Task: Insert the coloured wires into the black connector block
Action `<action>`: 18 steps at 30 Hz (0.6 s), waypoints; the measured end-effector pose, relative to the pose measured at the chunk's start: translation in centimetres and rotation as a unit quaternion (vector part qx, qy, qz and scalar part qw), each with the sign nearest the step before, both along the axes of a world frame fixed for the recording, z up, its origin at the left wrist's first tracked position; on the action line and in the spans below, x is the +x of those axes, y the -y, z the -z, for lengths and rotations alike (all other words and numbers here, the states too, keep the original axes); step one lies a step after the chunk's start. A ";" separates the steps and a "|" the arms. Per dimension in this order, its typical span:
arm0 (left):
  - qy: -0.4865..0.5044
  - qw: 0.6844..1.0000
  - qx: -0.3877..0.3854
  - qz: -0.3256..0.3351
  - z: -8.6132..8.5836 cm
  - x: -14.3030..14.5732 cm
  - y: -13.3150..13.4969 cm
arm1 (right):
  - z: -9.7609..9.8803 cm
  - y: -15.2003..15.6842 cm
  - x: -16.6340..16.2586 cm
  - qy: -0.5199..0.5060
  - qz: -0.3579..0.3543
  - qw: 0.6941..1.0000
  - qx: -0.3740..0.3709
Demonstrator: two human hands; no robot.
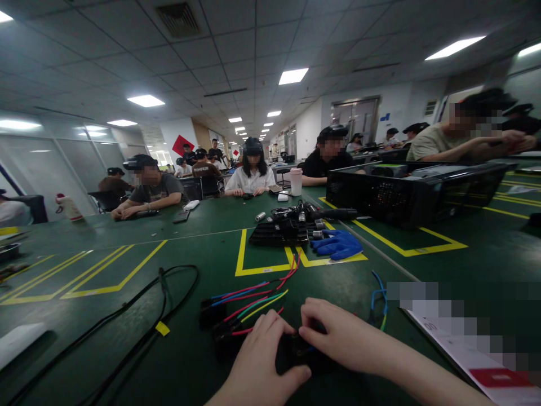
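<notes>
My left hand [264,358] curves round a small dark block [298,355] low on the green table, thumb on the near side. From the right, my right hand [333,332] reaches over the same block, its finger and thumb pinched at the far edge. What the pinch holds is hidden. Just left of my hands lie two black connector housings [213,313] with red, blue, green and yellow wires [262,307] running out of them. Blue and green wires [380,299] stick up beyond my right wrist.
A black cable [127,307] loops over the left side. Ahead lie a pile of black parts [279,231] and a blue glove [338,243]. An open black computer case [393,194] stands at the right. A white printed sheet [469,344] lies near. Several people sit around the table.
</notes>
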State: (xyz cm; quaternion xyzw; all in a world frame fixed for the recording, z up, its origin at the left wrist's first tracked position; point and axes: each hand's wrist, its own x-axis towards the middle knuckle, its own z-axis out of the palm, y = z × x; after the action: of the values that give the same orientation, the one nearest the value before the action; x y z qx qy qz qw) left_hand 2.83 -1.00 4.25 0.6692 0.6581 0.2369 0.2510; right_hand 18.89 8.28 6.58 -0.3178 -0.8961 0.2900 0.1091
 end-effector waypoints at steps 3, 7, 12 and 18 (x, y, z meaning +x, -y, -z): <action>0.001 1.000 -0.009 -0.002 -0.2 0.1 0.0 | 0.0 -0.4 -0.1 -0.022 -0.013 0.999 -0.020; 0.004 1.000 -0.010 -0.002 -0.3 0.1 0.0 | 0.1 -0.6 -0.1 -0.033 -0.022 0.999 -0.037; 0.004 1.000 -0.003 -0.005 -0.1 0.1 0.0 | -0.1 -0.5 0.0 -0.014 -0.023 1.000 -0.011; -0.003 1.000 0.000 -0.003 -0.3 0.2 0.0 | -0.3 -0.8 -0.3 -0.041 -0.032 0.993 -0.103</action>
State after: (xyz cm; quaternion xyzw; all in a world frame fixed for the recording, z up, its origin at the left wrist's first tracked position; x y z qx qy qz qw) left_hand 2.98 -0.96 4.54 0.6676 0.6610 0.2358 0.2486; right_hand 18.62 9.08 6.83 -0.2865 -0.8656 0.3974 0.1033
